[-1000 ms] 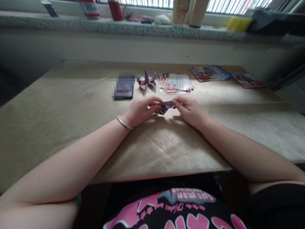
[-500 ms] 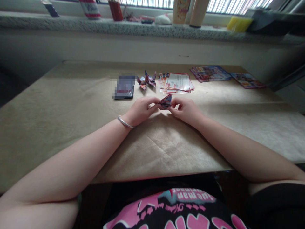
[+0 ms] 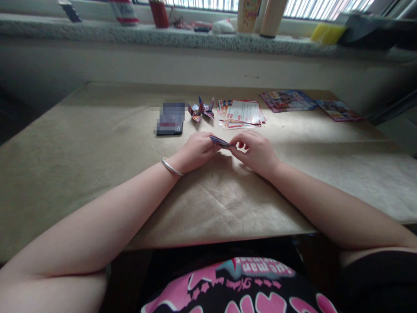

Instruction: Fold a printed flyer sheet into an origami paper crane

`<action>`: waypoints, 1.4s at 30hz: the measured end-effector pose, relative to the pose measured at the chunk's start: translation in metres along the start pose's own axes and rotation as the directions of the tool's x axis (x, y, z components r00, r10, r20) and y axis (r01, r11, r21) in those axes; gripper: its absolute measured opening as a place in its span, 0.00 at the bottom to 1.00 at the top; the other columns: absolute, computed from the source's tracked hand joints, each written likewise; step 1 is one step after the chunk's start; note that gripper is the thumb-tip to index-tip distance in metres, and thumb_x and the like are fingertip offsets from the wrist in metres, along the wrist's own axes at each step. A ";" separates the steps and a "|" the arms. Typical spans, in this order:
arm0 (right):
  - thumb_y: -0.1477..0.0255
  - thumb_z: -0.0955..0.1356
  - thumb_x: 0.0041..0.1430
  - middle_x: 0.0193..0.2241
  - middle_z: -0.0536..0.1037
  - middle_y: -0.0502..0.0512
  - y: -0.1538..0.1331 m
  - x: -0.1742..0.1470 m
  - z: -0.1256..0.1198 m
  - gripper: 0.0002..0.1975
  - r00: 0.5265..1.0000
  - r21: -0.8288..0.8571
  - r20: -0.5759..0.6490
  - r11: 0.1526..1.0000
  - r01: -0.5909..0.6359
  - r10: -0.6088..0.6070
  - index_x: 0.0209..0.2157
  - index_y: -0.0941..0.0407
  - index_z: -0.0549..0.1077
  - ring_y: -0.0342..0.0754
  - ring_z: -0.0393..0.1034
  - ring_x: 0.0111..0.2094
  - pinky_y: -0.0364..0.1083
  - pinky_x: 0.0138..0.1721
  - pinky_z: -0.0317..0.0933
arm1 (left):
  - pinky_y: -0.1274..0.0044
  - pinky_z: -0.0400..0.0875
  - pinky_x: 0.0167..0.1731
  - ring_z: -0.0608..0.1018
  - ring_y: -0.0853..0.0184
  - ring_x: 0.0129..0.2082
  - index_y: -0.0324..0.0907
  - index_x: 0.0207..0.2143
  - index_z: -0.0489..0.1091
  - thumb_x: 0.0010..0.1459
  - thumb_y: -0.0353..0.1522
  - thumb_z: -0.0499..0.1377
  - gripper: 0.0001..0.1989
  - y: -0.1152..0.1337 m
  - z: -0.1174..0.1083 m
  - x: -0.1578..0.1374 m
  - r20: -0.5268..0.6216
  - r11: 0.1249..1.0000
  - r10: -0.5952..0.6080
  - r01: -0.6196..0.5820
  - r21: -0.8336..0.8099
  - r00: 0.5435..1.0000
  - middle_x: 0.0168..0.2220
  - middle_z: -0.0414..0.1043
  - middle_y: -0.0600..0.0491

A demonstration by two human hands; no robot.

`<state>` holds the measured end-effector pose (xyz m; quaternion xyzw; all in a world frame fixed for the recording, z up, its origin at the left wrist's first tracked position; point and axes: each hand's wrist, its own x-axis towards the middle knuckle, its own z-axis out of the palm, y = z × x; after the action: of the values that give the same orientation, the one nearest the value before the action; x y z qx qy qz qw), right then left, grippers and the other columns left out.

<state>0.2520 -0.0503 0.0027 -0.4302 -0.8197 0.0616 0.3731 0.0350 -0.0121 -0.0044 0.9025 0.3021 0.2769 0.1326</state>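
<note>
Pinching a small folded paper (image 3: 220, 141) between them, both hands meet above the middle of the desk (image 3: 97, 134), near its centre line. The left hand (image 3: 196, 150) has its grip clamped on the paper's left part, thumb on the near side, with some of its fingers hidden behind. The right hand (image 3: 259, 150) has its grip closed at the paper's right tip, thumb and forefinger together there, the other fingers curled. The paper is seen nearly edge-on, a narrow patterned sliver slanting down to the right; its exact folds are too small to tell. A silver bracelet (image 3: 171, 168) circles the left wrist. Just beyond the hands stand two folded paper figures, a left one (image 3: 194, 113) and a right one (image 3: 206, 109), close beside each other, with pointed tips rising. To their left lies a dark flat device (image 3: 171, 118), partly blurred by pixelation; to their right, a loose pile of printed sheets (image 3: 243, 112). Farther right are a spread of colourful cards (image 3: 288, 101) and another colourful stack (image 3: 339, 110). Behind the desk, a speckled windowsill (image 3: 195, 40) carries a red container (image 3: 159, 14) and a yellow object (image 3: 328, 33).
</note>
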 end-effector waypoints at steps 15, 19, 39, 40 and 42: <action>0.71 0.69 0.61 0.31 0.77 0.51 -0.003 -0.001 -0.003 0.03 0.995 -0.140 -0.051 0.987 0.073 -0.081 0.31 0.52 0.74 0.47 0.68 0.33 0.46 0.37 0.59 | 0.68 0.68 0.48 0.78 0.63 0.42 0.44 0.41 0.79 0.69 0.47 0.49 0.23 0.009 -0.009 -0.004 -0.257 0.994 0.079 -0.095 -0.052 0.963 0.38 0.80 0.49; 0.71 0.68 0.61 0.31 0.78 0.52 -0.003 -0.001 -0.005 0.04 0.996 -0.169 -0.045 0.983 0.072 -0.081 0.32 0.52 0.74 0.48 0.69 0.35 0.47 0.38 0.60 | 0.67 0.68 0.49 0.77 0.62 0.43 0.45 0.46 0.78 0.70 0.48 0.46 0.25 0.011 -0.009 -0.005 -0.225 0.991 0.051 -0.077 -0.109 0.973 0.39 0.80 0.49; 0.70 0.67 0.63 0.42 0.77 0.55 -0.007 0.002 -0.008 0.05 0.971 -0.122 -0.162 0.980 0.159 -0.177 0.38 0.49 0.75 0.53 0.70 0.47 0.55 0.51 0.62 | 0.72 0.72 0.43 0.79 0.66 0.37 0.42 0.33 0.74 0.62 0.38 0.62 0.09 0.018 -0.003 -0.005 -0.425 0.997 -0.047 0.014 -0.080 0.904 0.35 0.79 0.52; 0.69 0.67 0.63 0.41 0.77 0.54 -0.008 0.002 -0.007 0.04 0.968 -0.140 -0.169 0.977 0.163 -0.186 0.38 0.49 0.75 0.53 0.70 0.45 0.54 0.50 0.62 | 0.72 0.72 0.43 0.79 0.66 0.37 0.42 0.33 0.75 0.62 0.38 0.62 0.09 0.019 -0.003 -0.004 -0.424 0.998 -0.030 0.006 -0.058 0.905 0.34 0.80 0.52; 0.68 0.67 0.64 0.39 0.78 0.54 -0.011 0.002 -0.007 0.05 0.965 -0.164 -0.176 0.972 0.167 -0.196 0.36 0.49 0.76 0.52 0.70 0.43 0.54 0.48 0.62 | 0.72 0.71 0.42 0.79 0.66 0.36 0.42 0.33 0.75 0.62 0.38 0.61 0.09 0.020 -0.003 -0.003 -0.416 1.000 0.011 -0.013 -0.002 0.909 0.33 0.80 0.52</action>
<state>0.2484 -0.0570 0.0132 -0.3834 -0.8184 -0.0754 0.4213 0.0407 -0.0297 0.0044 0.8245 0.3172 0.4640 0.0656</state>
